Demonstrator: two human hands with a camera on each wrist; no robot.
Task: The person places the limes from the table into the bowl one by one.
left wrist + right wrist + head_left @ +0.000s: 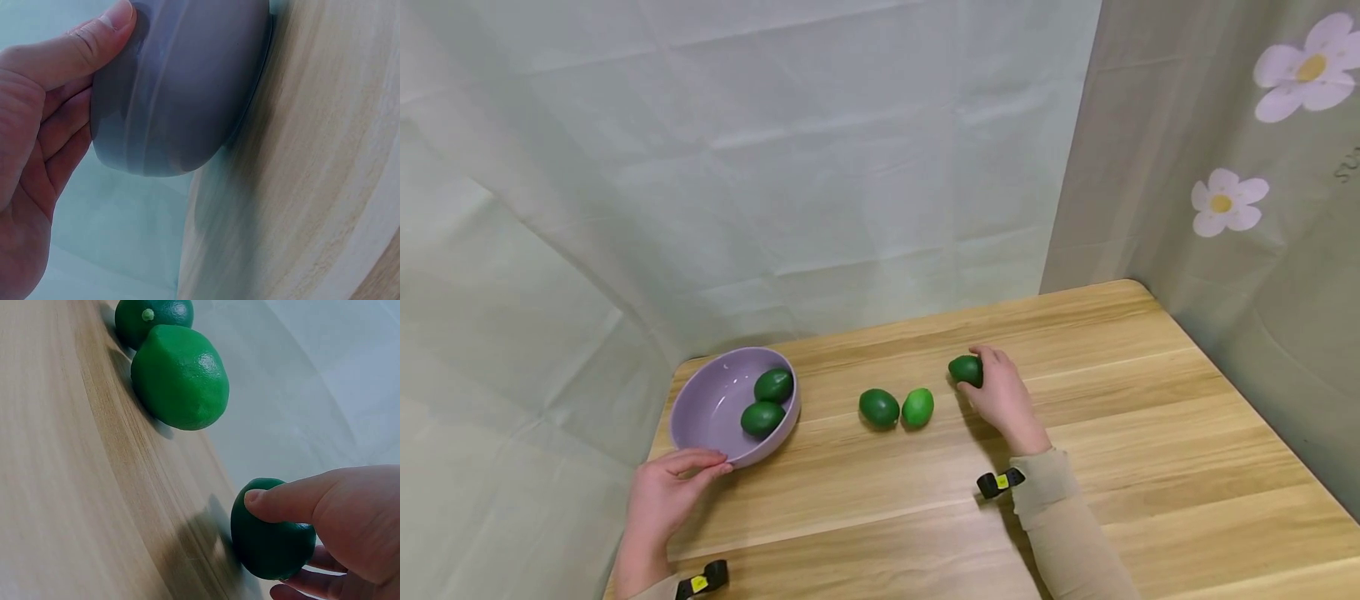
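Observation:
On the left of the table, a lilac bowl (707, 408) holds two dark green avocados, one (773, 386) behind the other (763, 419). My left hand (666, 492) pinches the bowl's near rim; in the left wrist view the thumb lies on the outer wall of the bowl (187, 81). Farther right, my right hand (1002, 397) grips another avocado (964, 369) between thumb and fingers. The right wrist view has the thumb across this avocado (269, 547), close to the tabletop; whether it touches the wood I cannot tell. Between the hands lie an avocado (879, 408) and a bright green lime (917, 407), side by side.
The wooden table (1150, 433) has its back edge along a pale cloth curtain (850, 167). At the right hangs a greyer curtain with printed flowers (1221, 202). A black wrist strap (1000, 482) is on the right wrist, and a similar strap (702, 581) on the left.

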